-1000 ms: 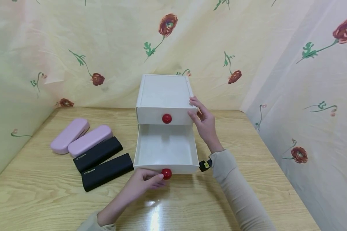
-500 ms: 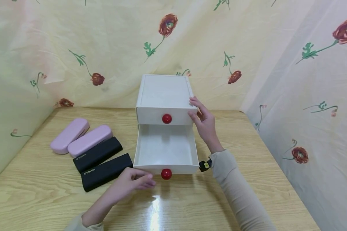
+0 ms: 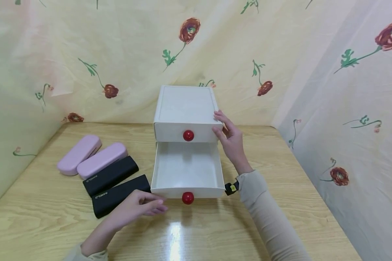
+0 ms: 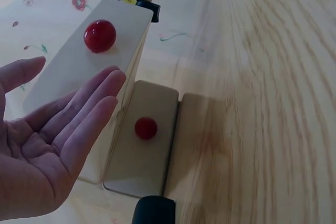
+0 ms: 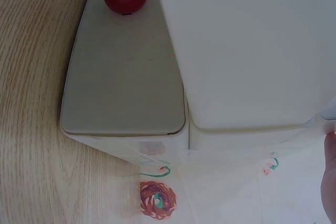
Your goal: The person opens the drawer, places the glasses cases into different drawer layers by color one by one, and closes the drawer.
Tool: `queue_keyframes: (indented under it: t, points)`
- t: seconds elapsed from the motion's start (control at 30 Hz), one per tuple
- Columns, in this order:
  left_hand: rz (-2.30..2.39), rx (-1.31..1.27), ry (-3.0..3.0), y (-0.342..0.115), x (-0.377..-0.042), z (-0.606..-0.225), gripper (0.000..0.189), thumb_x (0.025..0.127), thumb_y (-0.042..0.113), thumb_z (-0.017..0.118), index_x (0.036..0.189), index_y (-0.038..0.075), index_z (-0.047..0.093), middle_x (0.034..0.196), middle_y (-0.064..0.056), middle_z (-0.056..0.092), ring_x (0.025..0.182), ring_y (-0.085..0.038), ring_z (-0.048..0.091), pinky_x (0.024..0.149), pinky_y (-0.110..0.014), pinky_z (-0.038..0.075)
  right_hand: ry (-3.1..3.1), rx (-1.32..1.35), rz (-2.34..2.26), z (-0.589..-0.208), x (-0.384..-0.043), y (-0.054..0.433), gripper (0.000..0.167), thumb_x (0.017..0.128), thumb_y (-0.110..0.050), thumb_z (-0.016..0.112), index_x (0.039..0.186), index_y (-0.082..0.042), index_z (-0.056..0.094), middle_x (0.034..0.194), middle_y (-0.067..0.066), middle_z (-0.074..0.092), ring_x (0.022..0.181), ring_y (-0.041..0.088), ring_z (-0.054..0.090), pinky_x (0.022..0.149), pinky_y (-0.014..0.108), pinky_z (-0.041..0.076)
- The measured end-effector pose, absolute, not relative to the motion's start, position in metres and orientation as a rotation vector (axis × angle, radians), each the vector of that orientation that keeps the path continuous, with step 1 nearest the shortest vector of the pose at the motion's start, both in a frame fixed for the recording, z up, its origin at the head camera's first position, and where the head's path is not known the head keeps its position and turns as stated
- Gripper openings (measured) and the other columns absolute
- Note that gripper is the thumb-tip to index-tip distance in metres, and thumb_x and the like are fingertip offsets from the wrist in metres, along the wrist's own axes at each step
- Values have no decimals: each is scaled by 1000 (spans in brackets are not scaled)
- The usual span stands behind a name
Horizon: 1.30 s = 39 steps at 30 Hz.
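Observation:
A white drawer cabinet (image 3: 187,105) stands at the back middle of the table. One drawer (image 3: 204,193) under the top one is pulled out, with nothing seen inside. Its front bears a round red knob (image 3: 187,198). My left hand (image 3: 134,208) hovers just off the drawer's front left corner. In the left wrist view its fingers are extended and hold nothing, apart from the drawer's red knob (image 4: 100,36). My right hand (image 3: 232,142) rests on the cabinet's upper right front corner, fingers on the top edge, thumb at the front. The right wrist view catches only a finger (image 5: 329,174).
Two pink glasses cases (image 3: 80,155) and two black glasses cases (image 3: 121,195) lie left of the cabinet. A lower drawer front (image 4: 142,156) with its own red knob sits below the pulled-out drawer. A flowered cloth (image 3: 137,47) hangs behind the table.
My left hand has let go of the red knob and moved left, away from it. The drawer stays pulled out. My right hand has not moved.

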State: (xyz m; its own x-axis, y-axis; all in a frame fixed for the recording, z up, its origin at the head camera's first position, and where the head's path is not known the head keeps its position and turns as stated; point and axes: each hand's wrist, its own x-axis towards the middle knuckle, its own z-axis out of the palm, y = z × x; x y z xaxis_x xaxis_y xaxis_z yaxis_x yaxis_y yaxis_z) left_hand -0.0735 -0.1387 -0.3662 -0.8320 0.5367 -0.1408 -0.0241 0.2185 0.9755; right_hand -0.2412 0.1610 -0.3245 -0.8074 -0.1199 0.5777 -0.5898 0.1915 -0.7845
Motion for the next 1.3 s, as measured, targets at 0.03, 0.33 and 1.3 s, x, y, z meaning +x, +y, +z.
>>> queue_keyframes:
  t: [0.03,0.33,1.3]
  points:
    - [1643,474,2044,-140,-73,-366,44,99,27,55,118,-13,62,109,-26,70,101,-39,69,85,-39,59,-2085,664,1646,-324,-241,161,37,94,-10,63,131,-5,58,145,4,53,142,8,38,111,40,40]
    - [1584,529,2075,-155,-76,-365,43,99,24,55,116,-15,61,107,-29,69,100,-41,68,83,-36,59,-2112,634,1658,-315,-233,159,38,93,-2,61,130,2,57,145,12,51,143,15,37,112,42,39]
    - [1514,512,2517,-192,-70,-357,37,98,22,57,122,-5,63,112,-16,72,98,6,64,79,-16,55,-2120,628,1658,-305,-220,155,37,93,-1,61,129,4,56,145,14,50,144,18,37,112,43,40]
